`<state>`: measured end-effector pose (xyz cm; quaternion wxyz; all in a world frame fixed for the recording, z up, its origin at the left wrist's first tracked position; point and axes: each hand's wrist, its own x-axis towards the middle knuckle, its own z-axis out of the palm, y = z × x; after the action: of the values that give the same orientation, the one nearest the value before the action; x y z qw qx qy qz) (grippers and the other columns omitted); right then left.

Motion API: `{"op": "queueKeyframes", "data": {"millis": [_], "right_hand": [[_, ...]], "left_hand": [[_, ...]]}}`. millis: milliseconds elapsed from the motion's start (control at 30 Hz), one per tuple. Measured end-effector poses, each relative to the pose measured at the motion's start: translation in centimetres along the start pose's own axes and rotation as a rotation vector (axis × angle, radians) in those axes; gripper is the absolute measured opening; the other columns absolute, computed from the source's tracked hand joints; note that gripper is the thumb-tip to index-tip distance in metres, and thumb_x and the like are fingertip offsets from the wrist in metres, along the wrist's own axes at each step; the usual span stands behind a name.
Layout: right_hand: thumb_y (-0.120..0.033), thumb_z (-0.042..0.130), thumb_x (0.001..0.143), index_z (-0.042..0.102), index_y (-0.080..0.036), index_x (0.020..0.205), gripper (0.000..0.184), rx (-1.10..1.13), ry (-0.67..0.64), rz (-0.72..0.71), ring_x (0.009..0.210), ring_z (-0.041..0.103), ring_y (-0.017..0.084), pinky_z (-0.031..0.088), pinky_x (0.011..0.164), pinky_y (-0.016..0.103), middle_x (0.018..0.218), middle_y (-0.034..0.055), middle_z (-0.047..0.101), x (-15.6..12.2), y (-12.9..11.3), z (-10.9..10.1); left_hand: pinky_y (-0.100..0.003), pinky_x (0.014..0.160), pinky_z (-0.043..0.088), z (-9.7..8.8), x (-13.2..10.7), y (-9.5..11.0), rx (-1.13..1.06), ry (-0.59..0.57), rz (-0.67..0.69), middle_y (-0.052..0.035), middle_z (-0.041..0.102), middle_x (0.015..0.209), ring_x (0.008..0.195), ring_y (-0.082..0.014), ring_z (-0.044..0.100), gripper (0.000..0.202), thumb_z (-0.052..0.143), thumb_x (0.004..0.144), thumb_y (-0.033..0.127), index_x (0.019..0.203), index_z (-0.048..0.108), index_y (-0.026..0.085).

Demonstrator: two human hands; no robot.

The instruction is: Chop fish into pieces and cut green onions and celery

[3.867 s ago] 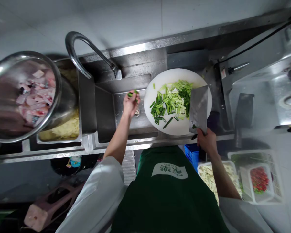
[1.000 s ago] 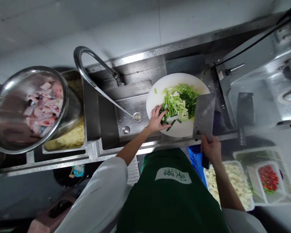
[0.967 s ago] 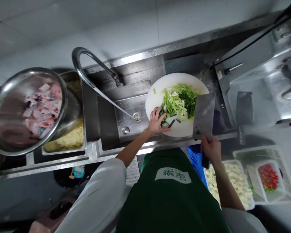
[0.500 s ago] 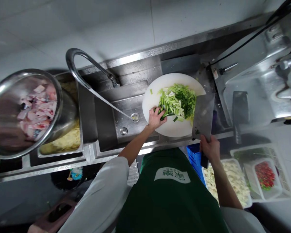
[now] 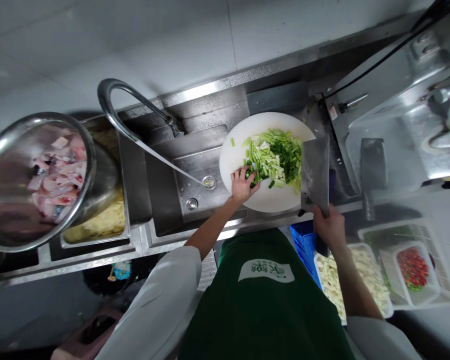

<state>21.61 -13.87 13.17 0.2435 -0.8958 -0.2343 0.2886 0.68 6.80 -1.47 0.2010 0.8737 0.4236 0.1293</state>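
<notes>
A round white cutting board (image 5: pixel 240 155) lies over the right part of the steel sink (image 5: pixel 165 175). On it sits a heap of chopped green stalks (image 5: pixel 275 160). My left hand (image 5: pixel 243 184) rests at the heap's left edge, fingers curled round a few green pieces. My right hand (image 5: pixel 329 227) grips the handle of a broad cleaver (image 5: pixel 315 172), whose blade lies flat against the heap's right side.
A thin stream runs from the curved faucet (image 5: pixel 116 107) to the drain. At the left, a steel bowl (image 5: pixel 7 220) of pink meat pieces sits above a tray of pale strips (image 5: pixel 101 222). Trays of white shreds (image 5: pixel 333 280) and red chillies (image 5: pixel 412 267) sit lower right, beside a blue crate (image 5: pixel 302 245).
My left hand came back from over the sink to the board and pushed the loose green pieces rightward into the heap, its fingers curling. The cleaver stayed at the heap's right.
</notes>
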Motion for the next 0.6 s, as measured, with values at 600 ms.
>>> {"op": "queueKeyframes", "data": {"millis": [600], "right_hand": [[-0.054,0.052,0.085,0.049,-0.026,0.072,0.031,-0.090,0.022,-0.277,0.052,0.046,0.016,0.033,0.054,0.029,0.053,-0.0015,0.050,1.4,-0.8,1.0]], "left_hand": [[-0.038,0.090,0.062,1.2,0.3,-2.6,-0.276,0.037,0.039,-0.0113,0.068,0.120,0.104,-0.0257,0.071,0.030,0.076,0.087,0.031,0.116,0.077,0.026]]}}
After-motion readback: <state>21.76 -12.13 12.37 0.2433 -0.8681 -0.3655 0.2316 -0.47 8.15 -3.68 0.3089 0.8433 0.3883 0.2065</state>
